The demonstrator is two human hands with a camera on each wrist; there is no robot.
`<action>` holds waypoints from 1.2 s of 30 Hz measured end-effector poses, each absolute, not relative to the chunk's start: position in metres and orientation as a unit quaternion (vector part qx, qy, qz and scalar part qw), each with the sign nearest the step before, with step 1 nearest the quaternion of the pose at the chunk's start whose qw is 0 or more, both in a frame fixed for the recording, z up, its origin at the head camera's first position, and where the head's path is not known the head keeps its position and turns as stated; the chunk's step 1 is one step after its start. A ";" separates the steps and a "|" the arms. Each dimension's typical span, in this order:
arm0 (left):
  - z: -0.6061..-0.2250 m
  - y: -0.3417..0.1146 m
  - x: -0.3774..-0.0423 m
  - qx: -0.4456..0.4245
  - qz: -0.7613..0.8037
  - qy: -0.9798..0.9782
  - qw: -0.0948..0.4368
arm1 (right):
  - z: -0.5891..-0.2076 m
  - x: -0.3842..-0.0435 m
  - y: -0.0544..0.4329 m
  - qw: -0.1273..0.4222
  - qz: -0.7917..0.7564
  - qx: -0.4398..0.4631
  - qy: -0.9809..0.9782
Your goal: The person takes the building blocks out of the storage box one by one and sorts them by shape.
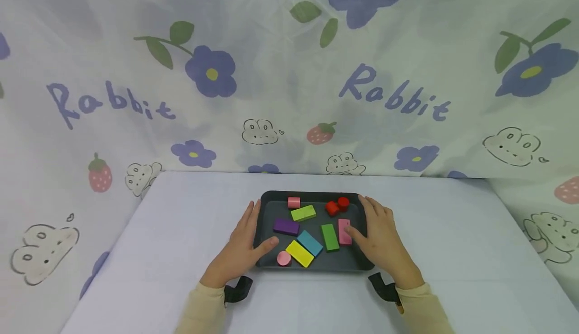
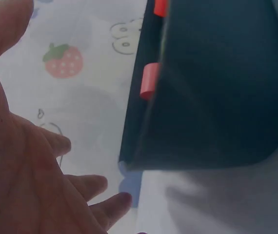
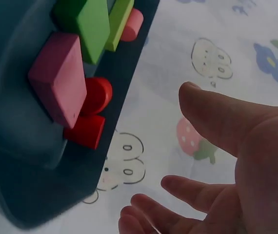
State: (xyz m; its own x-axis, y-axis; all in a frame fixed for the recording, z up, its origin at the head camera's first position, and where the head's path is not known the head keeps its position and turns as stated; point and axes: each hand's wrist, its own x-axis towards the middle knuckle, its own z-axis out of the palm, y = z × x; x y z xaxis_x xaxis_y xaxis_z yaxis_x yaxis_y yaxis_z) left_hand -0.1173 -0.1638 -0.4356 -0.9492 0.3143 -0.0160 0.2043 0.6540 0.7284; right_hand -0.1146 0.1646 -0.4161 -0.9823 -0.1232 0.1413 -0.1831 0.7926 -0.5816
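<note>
A dark tray (image 1: 355, 258) lies on the white table, with coloured blocks spread over its floor. My left hand (image 1: 242, 251) is at its left side, fingers extended and thumb over the near-left rim. At the opposite side is my right hand (image 1: 382, 238), its thumb above the pink block (image 1: 343, 225); touching cannot be told. Left of that stands a green block (image 1: 330, 237). Blue (image 1: 309, 243) and yellow (image 1: 300, 253) blocks lie side by side near a pink round piece (image 1: 284, 258). Behind are a purple block (image 1: 286, 226) and a lime block (image 1: 303, 213).
Two red pieces (image 1: 332, 208) sit in the tray's back right, and a small pink cylinder (image 1: 294, 203) at its back edge. White tabletop (image 1: 452, 233) surrounds the tray. A patterned cloth (image 1: 289, 83) hangs behind. Black straps (image 1: 238, 290) show at the wrists.
</note>
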 end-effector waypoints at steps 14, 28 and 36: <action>-0.444 -0.155 -0.117 0.151 0.367 0.910 0.121 | -0.437 -0.114 0.147 0.023 0.290 0.110 -0.950; -0.447 -0.151 -0.118 0.136 0.373 0.905 0.153 | -0.445 -0.118 0.143 0.052 0.212 0.143 -0.965; -0.450 -0.151 -0.120 0.148 0.368 0.908 0.136 | -0.449 -0.123 0.146 0.051 0.180 0.172 -0.967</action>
State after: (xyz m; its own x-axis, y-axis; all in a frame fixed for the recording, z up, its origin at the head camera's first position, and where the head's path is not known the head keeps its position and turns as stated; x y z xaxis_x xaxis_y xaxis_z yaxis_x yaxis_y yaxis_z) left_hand -0.1198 -0.1514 -0.4498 -0.9196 0.3678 -0.1380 0.1682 0.6862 0.7077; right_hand -0.1226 0.1462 -0.4488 -0.9358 -0.3141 0.1603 -0.3507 0.8765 -0.3299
